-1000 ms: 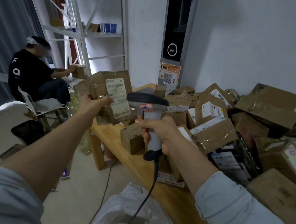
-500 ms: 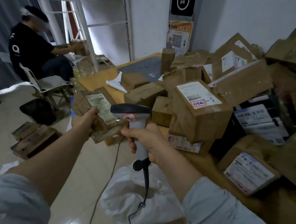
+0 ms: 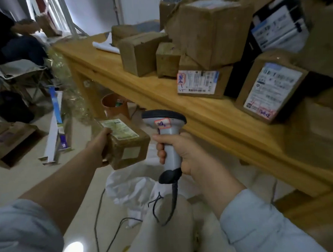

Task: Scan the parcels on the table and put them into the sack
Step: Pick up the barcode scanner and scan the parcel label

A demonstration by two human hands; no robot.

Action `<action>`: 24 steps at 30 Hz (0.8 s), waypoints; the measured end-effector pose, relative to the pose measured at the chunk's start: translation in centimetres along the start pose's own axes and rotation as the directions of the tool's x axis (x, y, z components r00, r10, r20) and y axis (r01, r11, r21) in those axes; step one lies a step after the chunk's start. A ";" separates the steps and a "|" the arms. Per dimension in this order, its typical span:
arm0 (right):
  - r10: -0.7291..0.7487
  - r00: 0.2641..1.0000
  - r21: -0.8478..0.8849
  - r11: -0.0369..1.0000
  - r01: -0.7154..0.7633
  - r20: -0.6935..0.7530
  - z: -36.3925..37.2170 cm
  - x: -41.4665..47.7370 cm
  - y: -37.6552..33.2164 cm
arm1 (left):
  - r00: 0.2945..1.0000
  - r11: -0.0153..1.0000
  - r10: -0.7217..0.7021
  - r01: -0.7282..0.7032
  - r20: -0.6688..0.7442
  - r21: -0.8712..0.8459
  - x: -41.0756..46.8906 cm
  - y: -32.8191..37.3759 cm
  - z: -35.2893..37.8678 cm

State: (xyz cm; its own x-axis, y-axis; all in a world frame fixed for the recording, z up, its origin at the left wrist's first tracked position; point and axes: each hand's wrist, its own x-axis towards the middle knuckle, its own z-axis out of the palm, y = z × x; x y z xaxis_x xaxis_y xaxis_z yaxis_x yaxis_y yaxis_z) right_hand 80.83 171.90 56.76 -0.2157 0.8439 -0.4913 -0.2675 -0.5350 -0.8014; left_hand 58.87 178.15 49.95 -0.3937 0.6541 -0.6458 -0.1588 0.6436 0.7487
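My left hand (image 3: pixel 100 143) grips a brown cardboard parcel (image 3: pixel 127 147) with a white label on top, held low over the floor just beyond the white sack (image 3: pixel 132 187). My right hand (image 3: pixel 184 153) holds the grey barcode scanner (image 3: pixel 167 137) by its handle, upright, right beside the parcel. The scanner's dark cable drops down past my knee. More brown parcels (image 3: pixel 142 52) are piled on the wooden table (image 3: pixel 199 112) to the right.
An orange bucket (image 3: pixel 115 106) stands under the table. Flattened boxes (image 3: pixel 6 142) and a long white carton (image 3: pixel 54 129) lie on the floor at left. Another person sits on a folding chair (image 3: pixel 14 70) at the far left.
My left hand has carried the parcel down from in front of the scanner to just above the sack. My view has tilted downward; the scanner hand stayed about where it was.
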 end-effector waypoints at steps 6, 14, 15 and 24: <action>0.031 0.995 0.112 0.994 -0.021 -0.091 -2.2 -2.7 3.6 | 0.991 0.988 -0.127 0.122 0.049 0.094 -1.3 -6.4 0.1; 0.064 0.984 0.133 0.990 -0.042 -0.165 -3.6 -0.6 5.1 | 0.966 0.950 -0.239 0.211 0.100 0.230 3.7 -11.9 2.3; 0.075 0.983 0.130 0.990 -0.053 -0.169 -3.7 0.0 5.2 | 0.967 0.950 -0.231 0.200 0.107 0.238 4.6 -12.4 2.7; 0.195 0.959 0.170 0.972 -0.161 -0.206 -5.5 6.5 6.0 | 0.918 0.909 -0.382 0.353 0.107 0.220 12.0 -14.3 8.4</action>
State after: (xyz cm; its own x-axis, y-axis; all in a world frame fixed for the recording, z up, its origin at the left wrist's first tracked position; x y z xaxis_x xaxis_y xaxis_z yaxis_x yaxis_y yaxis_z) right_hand 82.94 174.44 46.88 -0.0659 0.7136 -0.6975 -0.3854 -0.6630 -0.6419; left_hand 64.01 180.16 30.22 -0.2037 0.3968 -0.8950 -0.0837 0.9038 0.4197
